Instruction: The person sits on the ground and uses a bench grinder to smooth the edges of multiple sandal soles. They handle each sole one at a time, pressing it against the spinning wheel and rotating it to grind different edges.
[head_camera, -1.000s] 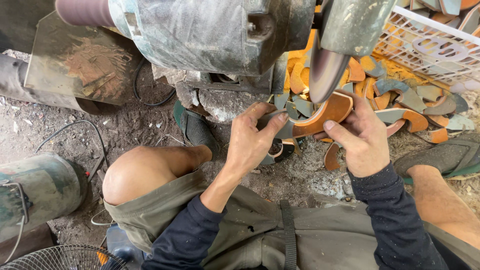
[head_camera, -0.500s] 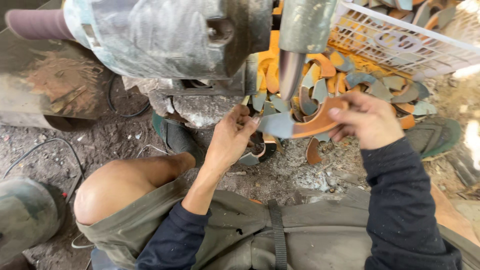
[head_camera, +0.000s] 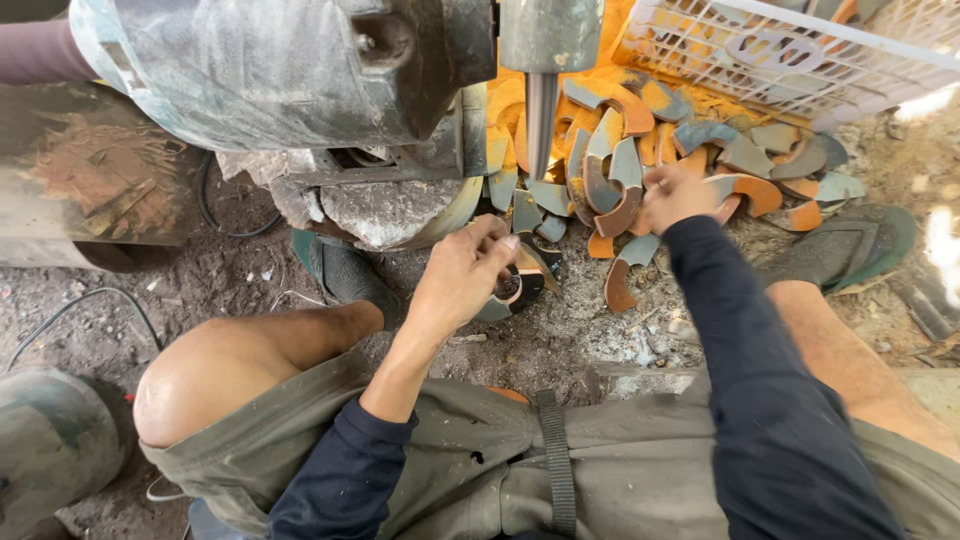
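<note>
Left to right: a grimy grey metal machine housing (head_camera: 290, 70) with a thin vertical grinding wheel (head_camera: 541, 120) hanging at its right. Below it, the left hand (head_camera: 462, 280) has its grip closed on a curved grey-and-orange metal piece (head_camera: 515, 288), just above the dirt floor (head_camera: 590, 340). The right hand (head_camera: 678, 195) rests, fingers curled, on a pile of similar curved rusty pieces (head_camera: 640, 160); whether it grips one cannot be told. A white plastic lattice basket (head_camera: 800, 50) stands behind.

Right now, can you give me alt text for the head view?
A seated person's left hand holds a curved orange-and-grey metal piece below a grimy grey machine, while the right hand reaches into a pile of similar curved pieces beside a white plastic basket.
</note>
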